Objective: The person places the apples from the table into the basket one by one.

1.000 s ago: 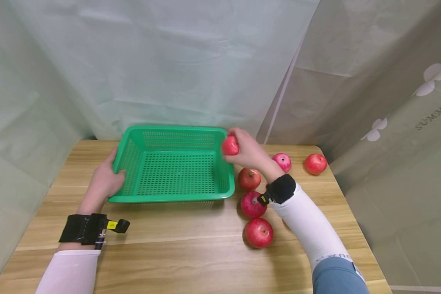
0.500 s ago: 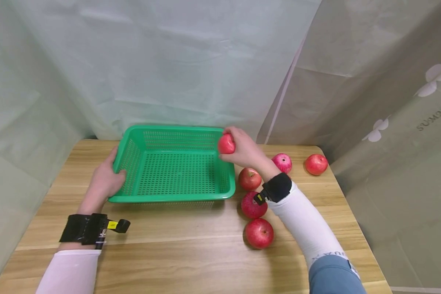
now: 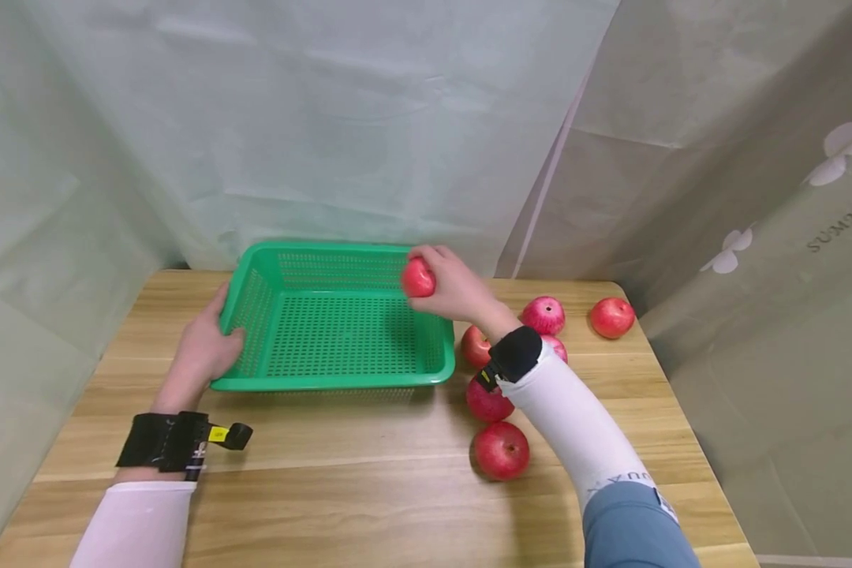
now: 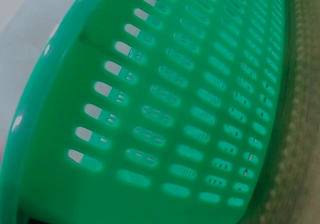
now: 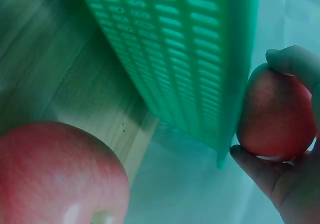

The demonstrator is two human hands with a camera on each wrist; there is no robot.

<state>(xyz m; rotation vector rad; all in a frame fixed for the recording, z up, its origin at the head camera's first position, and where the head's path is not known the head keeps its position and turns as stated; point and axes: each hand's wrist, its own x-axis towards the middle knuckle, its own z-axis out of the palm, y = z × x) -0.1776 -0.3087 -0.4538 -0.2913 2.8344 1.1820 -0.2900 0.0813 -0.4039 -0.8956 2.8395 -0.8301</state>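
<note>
A green perforated plastic basket (image 3: pixel 341 383) sits on the wooden table, its bottom bare. My left hand (image 3: pixel 206 343) grips the basket's left rim, thumb on the inside. In the left wrist view the slotted basket wall (image 4: pixel 165 94) fills the picture and the hand itself is hidden. Between the fingers and thumb of my right hand (image 3: pixel 457 288) is a red apple (image 3: pixel 419 278), held over the right end of the basket. The right wrist view shows this held apple (image 5: pixel 277 114) at the rim's edge.
Several more apples lie right of the basket: one at the front (image 3: pixel 502 451), one farther back (image 3: pixel 543 315) and one near the table's right edge (image 3: pixel 611 318). The right forearm partly covers others. A pale curtain (image 3: pixel 326 118) hangs behind the table (image 3: pixel 326 505).
My right hand has carried the apple leftward, from beside the right rim to over the basket's interior. The left hand and the basket have stayed in place.
</note>
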